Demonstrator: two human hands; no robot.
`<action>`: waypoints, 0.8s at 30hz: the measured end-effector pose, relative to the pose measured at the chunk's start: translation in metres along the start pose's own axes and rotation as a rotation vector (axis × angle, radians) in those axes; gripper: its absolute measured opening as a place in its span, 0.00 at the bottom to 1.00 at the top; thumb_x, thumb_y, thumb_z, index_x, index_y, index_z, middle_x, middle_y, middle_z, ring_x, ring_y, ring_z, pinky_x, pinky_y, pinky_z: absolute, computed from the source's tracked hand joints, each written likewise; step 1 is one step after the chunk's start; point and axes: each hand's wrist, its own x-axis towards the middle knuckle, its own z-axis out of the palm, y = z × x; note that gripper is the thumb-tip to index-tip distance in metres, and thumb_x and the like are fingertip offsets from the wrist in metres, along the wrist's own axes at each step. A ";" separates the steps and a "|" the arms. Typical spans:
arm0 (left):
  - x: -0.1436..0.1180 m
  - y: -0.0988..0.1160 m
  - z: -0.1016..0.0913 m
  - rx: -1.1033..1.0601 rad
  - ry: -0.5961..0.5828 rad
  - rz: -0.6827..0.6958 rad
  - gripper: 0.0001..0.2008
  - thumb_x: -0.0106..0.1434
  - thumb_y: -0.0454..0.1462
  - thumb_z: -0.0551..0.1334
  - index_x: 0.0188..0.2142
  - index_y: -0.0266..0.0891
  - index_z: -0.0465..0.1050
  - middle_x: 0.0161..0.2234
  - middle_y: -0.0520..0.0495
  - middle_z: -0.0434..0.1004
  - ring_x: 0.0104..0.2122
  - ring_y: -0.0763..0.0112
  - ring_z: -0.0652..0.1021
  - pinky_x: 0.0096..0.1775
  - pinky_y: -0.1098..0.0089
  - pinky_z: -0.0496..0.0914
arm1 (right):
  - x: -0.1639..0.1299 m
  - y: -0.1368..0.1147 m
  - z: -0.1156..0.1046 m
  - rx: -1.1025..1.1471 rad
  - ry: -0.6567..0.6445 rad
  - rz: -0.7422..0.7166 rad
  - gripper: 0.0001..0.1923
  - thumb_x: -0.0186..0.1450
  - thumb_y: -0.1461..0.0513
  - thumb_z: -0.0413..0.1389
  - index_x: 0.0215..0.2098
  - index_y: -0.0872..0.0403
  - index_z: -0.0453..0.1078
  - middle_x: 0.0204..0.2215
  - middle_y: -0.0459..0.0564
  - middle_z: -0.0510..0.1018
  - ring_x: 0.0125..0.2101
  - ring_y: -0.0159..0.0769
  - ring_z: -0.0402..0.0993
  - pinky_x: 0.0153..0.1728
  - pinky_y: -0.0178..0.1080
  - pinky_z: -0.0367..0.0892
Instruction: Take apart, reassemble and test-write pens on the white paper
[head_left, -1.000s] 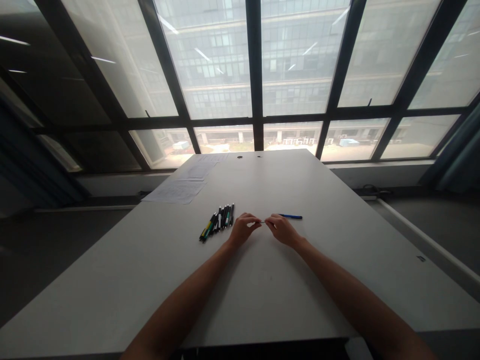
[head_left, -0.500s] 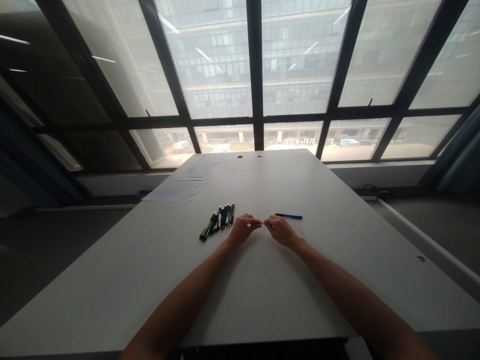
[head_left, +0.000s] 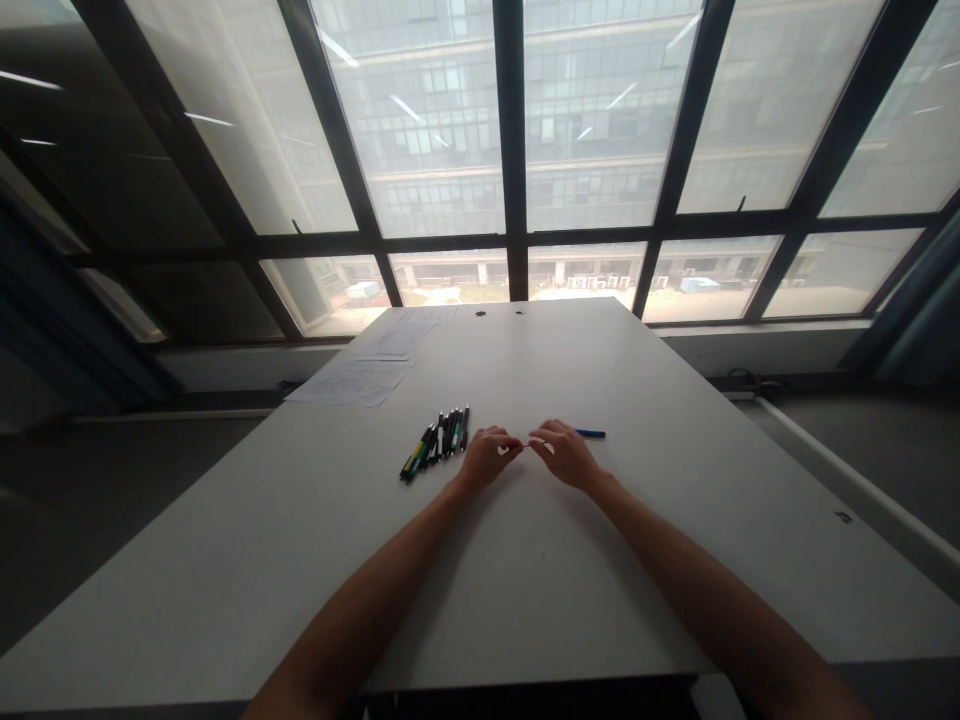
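Far off to the left of both hands, a blue curtain (head_left: 67,290) hangs by the dark-framed windows (head_left: 439,120). Nearer in, written or printed sheets of paper (head_left: 349,383) lie along the left edge of the white table (head_left: 517,590), beyond the left hand and well apart from it; I can't read them from here. Just beside the left hand, on its outer side, a bunch of pens (head_left: 435,445) lies side by side, mostly black, with some yellow, green and white showing.

The left hand (head_left: 487,456) comes next, thumb and fingertips pinched together on one end of a thin dark piece (head_left: 526,446). That piece sits in the narrow gap between the two hands, too small for me to say what it is. Its other end runs to the fingertips of the right hand (head_left: 568,457), whose fingers are curled and slightly parted from the thumb; I can't tell how firmly they have it, if at all.

Just past the right hand's knuckles a blue pen (head_left: 591,434) lies flat, partly hidden by them. Well out to the right of that hand, a small dark mark (head_left: 843,517) shows near the table's edge.
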 end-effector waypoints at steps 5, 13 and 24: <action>0.002 -0.002 -0.004 0.033 0.043 -0.037 0.06 0.62 0.38 0.65 0.31 0.43 0.81 0.26 0.49 0.77 0.29 0.69 0.74 0.37 0.67 0.65 | 0.000 0.030 -0.008 -0.162 0.205 0.201 0.11 0.70 0.63 0.51 0.46 0.52 0.74 0.41 0.55 0.76 0.45 0.44 0.66 0.46 0.43 0.58; 0.000 -0.008 -0.008 0.068 0.085 -0.075 0.06 0.63 0.38 0.64 0.31 0.42 0.80 0.27 0.49 0.76 0.29 0.70 0.73 0.35 0.69 0.65 | -0.003 0.055 0.000 -0.202 0.019 0.321 0.03 0.66 0.63 0.57 0.34 0.52 0.73 0.35 0.52 0.75 0.40 0.42 0.68 0.40 0.40 0.58; -0.001 -0.008 -0.008 0.061 0.090 -0.097 0.07 0.64 0.39 0.64 0.32 0.42 0.80 0.27 0.50 0.75 0.28 0.71 0.72 0.35 0.70 0.63 | 0.000 0.044 -0.008 -0.016 0.070 0.152 0.03 0.67 0.65 0.55 0.35 0.52 0.70 0.35 0.48 0.74 0.38 0.37 0.68 0.40 0.37 0.60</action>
